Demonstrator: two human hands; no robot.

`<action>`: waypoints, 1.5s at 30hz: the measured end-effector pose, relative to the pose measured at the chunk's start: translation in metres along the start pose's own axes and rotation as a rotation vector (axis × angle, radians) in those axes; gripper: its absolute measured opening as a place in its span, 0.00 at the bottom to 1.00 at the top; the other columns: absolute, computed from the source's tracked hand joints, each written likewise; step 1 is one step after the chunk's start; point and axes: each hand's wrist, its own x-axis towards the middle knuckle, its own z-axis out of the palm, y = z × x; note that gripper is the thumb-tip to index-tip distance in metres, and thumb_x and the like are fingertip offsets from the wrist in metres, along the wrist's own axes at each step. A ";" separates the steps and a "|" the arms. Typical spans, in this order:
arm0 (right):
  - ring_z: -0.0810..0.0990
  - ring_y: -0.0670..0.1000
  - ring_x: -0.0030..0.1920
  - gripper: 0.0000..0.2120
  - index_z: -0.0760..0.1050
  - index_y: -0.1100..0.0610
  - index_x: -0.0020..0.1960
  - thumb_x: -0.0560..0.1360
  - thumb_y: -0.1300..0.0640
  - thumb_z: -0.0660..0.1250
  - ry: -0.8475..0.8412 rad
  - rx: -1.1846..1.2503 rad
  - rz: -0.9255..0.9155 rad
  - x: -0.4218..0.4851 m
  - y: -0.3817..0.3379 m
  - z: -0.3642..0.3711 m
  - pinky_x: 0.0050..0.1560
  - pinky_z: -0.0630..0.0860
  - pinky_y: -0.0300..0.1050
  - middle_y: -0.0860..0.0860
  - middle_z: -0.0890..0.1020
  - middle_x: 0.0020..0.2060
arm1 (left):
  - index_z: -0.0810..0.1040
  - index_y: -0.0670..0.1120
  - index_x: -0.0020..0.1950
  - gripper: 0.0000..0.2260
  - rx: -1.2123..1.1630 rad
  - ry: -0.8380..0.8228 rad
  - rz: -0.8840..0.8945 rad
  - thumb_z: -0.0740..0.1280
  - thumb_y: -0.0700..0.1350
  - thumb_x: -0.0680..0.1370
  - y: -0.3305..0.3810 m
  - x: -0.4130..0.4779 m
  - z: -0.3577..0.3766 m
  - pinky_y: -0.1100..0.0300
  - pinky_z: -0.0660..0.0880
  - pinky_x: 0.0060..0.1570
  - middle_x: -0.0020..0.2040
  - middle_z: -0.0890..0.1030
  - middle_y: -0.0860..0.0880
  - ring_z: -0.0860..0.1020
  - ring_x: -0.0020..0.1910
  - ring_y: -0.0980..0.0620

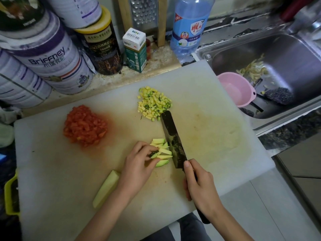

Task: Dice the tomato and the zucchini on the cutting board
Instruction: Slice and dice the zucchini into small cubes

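A big white cutting board fills the middle of the view. On its left lies a heap of diced tomato. A pile of diced zucchini sits at the back centre. My left hand pinches a bundle of zucchini strips near the front. My right hand grips the handle of a dark cleaver, whose blade stands just right of the strips and reaches up to the diced pile. A long uncut zucchini piece lies by my left forearm.
Large tins are stacked at the back left, with a dark jar, a small carton and a blue bottle behind the board. A steel sink with peelings and a pink bowl is at the right.
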 end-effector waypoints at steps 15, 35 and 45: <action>0.69 0.56 0.23 0.15 0.69 0.54 0.39 0.81 0.49 0.55 0.008 -0.022 0.019 -0.004 -0.003 0.000 0.23 0.69 0.49 0.61 0.70 0.25 | 0.82 0.42 0.52 0.09 -0.019 0.021 0.171 0.72 0.34 0.74 -0.009 0.014 -0.004 0.60 0.80 0.51 0.51 0.75 0.53 0.79 0.47 0.57; 0.68 0.59 0.25 0.13 0.68 0.44 0.36 0.77 0.43 0.54 -0.034 -0.104 0.001 -0.010 -0.012 -0.005 0.26 0.70 0.55 0.61 0.70 0.25 | 0.73 0.43 0.70 0.30 0.236 -0.129 0.202 0.74 0.53 0.72 -0.009 0.006 0.002 0.56 0.66 0.69 0.69 0.71 0.49 0.65 0.68 0.54; 0.70 0.48 0.21 0.15 0.69 0.47 0.39 0.79 0.41 0.53 -0.056 -0.177 -0.074 -0.017 -0.016 -0.023 0.26 0.67 0.38 0.56 0.75 0.24 | 0.69 0.42 0.72 0.27 0.188 -0.067 0.130 0.63 0.55 0.78 -0.006 -0.007 0.014 0.70 0.52 0.72 0.72 0.67 0.50 0.63 0.71 0.55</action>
